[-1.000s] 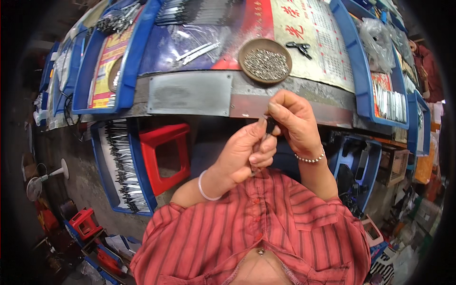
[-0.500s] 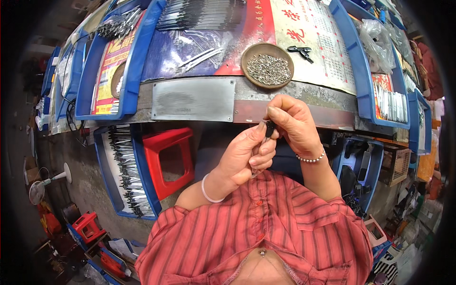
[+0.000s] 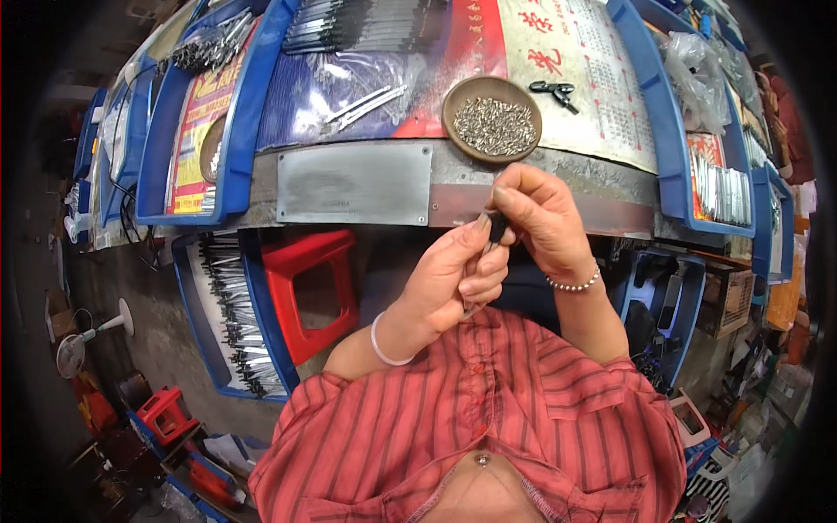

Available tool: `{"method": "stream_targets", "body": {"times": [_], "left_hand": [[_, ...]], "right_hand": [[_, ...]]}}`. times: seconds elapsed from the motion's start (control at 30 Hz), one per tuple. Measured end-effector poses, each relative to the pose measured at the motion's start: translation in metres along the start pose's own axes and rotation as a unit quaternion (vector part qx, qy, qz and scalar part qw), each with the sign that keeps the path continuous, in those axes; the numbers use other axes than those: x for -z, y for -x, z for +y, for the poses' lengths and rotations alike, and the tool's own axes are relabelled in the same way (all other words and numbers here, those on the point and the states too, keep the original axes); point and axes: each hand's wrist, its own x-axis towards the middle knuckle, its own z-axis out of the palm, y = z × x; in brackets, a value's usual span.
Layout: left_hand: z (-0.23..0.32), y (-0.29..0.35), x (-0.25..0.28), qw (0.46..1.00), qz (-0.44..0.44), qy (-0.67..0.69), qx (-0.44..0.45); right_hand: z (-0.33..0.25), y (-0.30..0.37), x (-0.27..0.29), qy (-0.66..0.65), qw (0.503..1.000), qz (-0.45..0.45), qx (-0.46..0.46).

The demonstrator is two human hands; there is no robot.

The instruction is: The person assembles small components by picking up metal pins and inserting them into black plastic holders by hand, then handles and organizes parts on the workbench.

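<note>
1. My left hand [image 3: 449, 279] is clenched around a thin metal rod [image 3: 482, 261]. The rod's long axis runs from near-left to far-right, and its far tip points up toward my right hand [image 3: 540, 218].
2. My right hand pinches a small black cap [image 3: 498, 227] between thumb and fingertips. The cap sits at the rod's far tip, touching it or just beside it; I cannot tell whether it is seated.
3. Both hands meet in mid-air at the near edge of the workbench [image 3: 558, 205], above my lap. The right hand lies on the far side of the cap, the left hand on the near side.
4. The rod looks slender, bright and grey; most of it is hidden in my fist. The cap is dark, short and blocky.
5. Just beyond my hands, a round brown dish [image 3: 491, 118] of small metal pins rests on the bench. A grey metal plate [image 3: 353, 183] lies to its left.
6. A blue tray [image 3: 231, 305] of similar rods stands low on my left, beside a red stool [image 3: 309, 292].
</note>
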Motion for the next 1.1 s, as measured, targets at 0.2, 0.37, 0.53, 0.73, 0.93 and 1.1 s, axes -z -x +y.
{"method": "stream_targets", "body": {"times": [0.2, 0.37, 0.53, 0.73, 0.93, 1.1], "left_hand": [[0.004, -0.007, 0.001, 1.0, -0.012, 0.008, -0.005], [0.006, -0.013, 0.002, 1.0, -0.017, 0.016, -0.001], [0.007, -0.013, 0.003, 1.0, -0.013, 0.005, -0.025], [0.008, -0.018, 0.001, 0.999, -0.018, 0.021, -0.034], [0.008, -0.02, -0.001, 0.999, -0.013, 0.007, -0.046], [0.016, -0.02, 0.0, 0.999, -0.015, 0.017, -0.041]], "right_hand": [[0.001, -0.007, 0.003, 0.003, 1.0, -0.005, 0.004], [0.002, -0.011, 0.004, -0.016, 1.0, -0.005, 0.026], [0.006, -0.014, 0.001, -0.026, 0.999, 0.001, 0.036], [0.009, -0.019, -0.003, -0.032, 0.997, 0.031, 0.067], [-0.005, -0.022, -0.001, -0.028, 0.999, 0.006, 0.03], [-0.012, -0.024, 0.0, -0.007, 1.0, -0.001, -0.015]]}}
